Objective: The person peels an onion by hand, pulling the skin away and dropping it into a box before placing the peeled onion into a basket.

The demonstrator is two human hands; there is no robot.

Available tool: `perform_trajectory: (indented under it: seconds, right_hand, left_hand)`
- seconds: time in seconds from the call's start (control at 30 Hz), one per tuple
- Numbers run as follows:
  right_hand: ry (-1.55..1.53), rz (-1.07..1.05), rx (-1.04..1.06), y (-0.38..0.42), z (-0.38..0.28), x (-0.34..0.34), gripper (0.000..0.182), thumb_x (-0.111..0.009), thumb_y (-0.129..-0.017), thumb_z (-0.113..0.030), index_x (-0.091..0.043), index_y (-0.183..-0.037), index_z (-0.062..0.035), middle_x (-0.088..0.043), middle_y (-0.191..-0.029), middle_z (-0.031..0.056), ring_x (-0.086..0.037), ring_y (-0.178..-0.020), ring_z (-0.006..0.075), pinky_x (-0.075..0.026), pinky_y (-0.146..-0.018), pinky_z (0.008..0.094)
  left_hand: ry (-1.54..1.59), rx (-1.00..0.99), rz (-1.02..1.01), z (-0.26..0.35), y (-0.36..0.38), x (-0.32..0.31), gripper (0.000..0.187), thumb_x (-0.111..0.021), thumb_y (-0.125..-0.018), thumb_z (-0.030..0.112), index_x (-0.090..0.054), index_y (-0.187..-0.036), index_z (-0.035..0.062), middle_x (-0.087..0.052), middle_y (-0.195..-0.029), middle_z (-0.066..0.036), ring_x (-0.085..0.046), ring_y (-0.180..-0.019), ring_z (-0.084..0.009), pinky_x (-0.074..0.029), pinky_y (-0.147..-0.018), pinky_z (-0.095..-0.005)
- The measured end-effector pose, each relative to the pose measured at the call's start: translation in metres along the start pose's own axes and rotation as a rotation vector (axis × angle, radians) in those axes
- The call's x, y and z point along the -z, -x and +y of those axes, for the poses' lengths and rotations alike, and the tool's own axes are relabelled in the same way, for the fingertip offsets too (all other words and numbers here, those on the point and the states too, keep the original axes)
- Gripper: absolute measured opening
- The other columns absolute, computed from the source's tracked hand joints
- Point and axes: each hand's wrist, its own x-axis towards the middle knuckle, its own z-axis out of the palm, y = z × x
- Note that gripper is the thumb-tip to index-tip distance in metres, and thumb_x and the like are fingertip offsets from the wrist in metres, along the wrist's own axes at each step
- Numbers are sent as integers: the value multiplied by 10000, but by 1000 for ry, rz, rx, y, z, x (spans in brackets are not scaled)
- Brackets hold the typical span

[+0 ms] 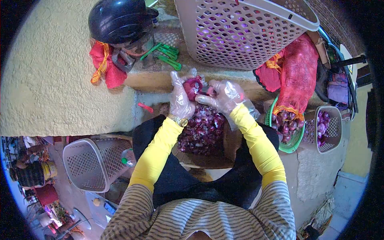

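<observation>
- My left hand (pixel 182 97), in a clear plastic glove, is clamped on a red onion (pixel 192 88), holding it up in front of me.
- My right hand (pixel 228 95), also gloved, has its fingers curled close against the onion's right side; I cannot tell whether they pinch something small there.
- The hands are near each other, with the onion between them, above a cardboard box (pixel 231 146) that sits between my legs.
- Purple-red skins and pieces (pixel 202 132) lie heaped inside that box.
- I have yellow sleeves (pixel 158 150) on both forearms and a watch (pixel 183 122) at my left wrist.
- On the far side stands a big pale perforated basket (pixel 240 48), with purple showing through its holes.
- Far left, I see a dark helmet (pixel 116 22), with a red mesh bundle (pixel 107 66) tied in yellow just beside it.
- Some green-handled items (pixel 170 56) lie right of the helmet, and a small red scrap (pixel 145 107) lies left of my left hand.
- To my right, a long red mesh sack (pixel 300 72) reaches down to a green basket (pixel 296 145) holding onions.
- Right of that, a smaller pale basket (pixel 334 138) holds more onions.
- To my near left are another pale basket (pixel 86 164) and a green-capped bottle (pixel 129 157).
</observation>
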Motion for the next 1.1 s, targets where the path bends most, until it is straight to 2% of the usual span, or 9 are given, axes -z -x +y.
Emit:
perform_trajectory:
  seconds: [0.07, 0.13, 0.17, 0.23, 0.43, 0.67, 0.73, 0.97, 1.1]
  right_hand:
    - [-6, 14, -30, -1, 1, -1, 639, -691, -770, -743, -737, -909, -120, -735, -821, 128, -716, -765, 338, -555, -708, 470]
    - [-14, 61, 6, -1, 2, -6, 689, -709, -730, -767, -731, -914, -104, -739, -835, 132, -719, -766, 343, -559, -709, 470]
    - [-15, 62, 6, -1, 1, -6, 689, -709, -730, -767, -731, -914, -104, -739, -835, 132, -719, -766, 343, -559, -709, 470]
    - [-18, 84, 10, 1, 0, -5, 654, -693, -771, -742, -729, -925, -107, -730, -820, 148, -713, -752, 351, -555, -701, 476]
    - [-24, 149, 51, 0, 3, -11, 554, -622, -892, -651, -715, -884, -105, -704, -776, 176, -698, -741, 374, -541, -689, 493]
    - [-120, 59, 58, -3, 5, -14, 546, -573, -929, -632, -713, -862, -108, -695, -785, 202, -691, -766, 401, -538, -706, 502]
    - [-119, 27, 83, -4, 8, -16, 548, -571, -928, -633, -723, -860, -111, -701, -796, 200, -689, -775, 408, -537, -716, 504]
    - [-81, -11, 113, -5, 9, -13, 540, -577, -923, -628, -741, -831, -121, -702, -795, 199, -689, -764, 400, -536, -726, 510]
    - [17, -34, 182, -4, 8, -13, 534, -594, -905, -640, -743, -818, -135, -702, -784, 174, -689, -760, 382, -536, -718, 505]
  left_hand:
    - [-6, 12, -13, 0, 1, -1, 625, -445, -987, 683, -586, -1060, 79, -689, -1024, -130, -680, -908, -276, -582, -853, -453]
    - [-61, 13, -7, -1, 1, 0, 688, -404, -977, 720, -579, -1077, 62, -684, -1087, -151, -668, -1006, -312, -553, -953, -498]
    - [-61, 13, -7, -1, 0, 1, 688, -404, -977, 720, -579, -1077, 62, -684, -1087, -151, -668, -1006, -312, -553, -953, -498]
    - [5, 24, -30, -5, -4, 7, 620, -432, -999, 673, -600, -1076, 81, -694, -1041, -119, -657, -940, -250, -563, -879, -433]
    - [24, -42, -61, -11, -9, 11, 606, -409, -1022, 645, -613, -1039, 74, -691, -1012, -110, -651, -933, -238, -553, -874, -421]
    - [-13, -77, -70, -11, -9, 11, 606, -404, -1025, 640, -613, -1036, 72, -693, -983, -115, -657, -894, -238, -554, -867, -411]
    - [-57, -76, -116, -10, -13, 17, 633, -405, -1008, 666, -586, -1091, 66, -678, -1093, -158, -653, -1001, -304, -575, -893, -492]
    - [-79, 3, -39, -8, -6, 15, 648, -424, -988, 690, -570, -1097, 68, -677, -1098, -165, -653, -1007, -308, -575, -894, -501]
    - [-64, 36, -29, -9, -8, 17, 702, -423, -972, 717, -582, -1185, 67, -677, -1105, -163, -662, -1008, -313, -569, -912, -501]
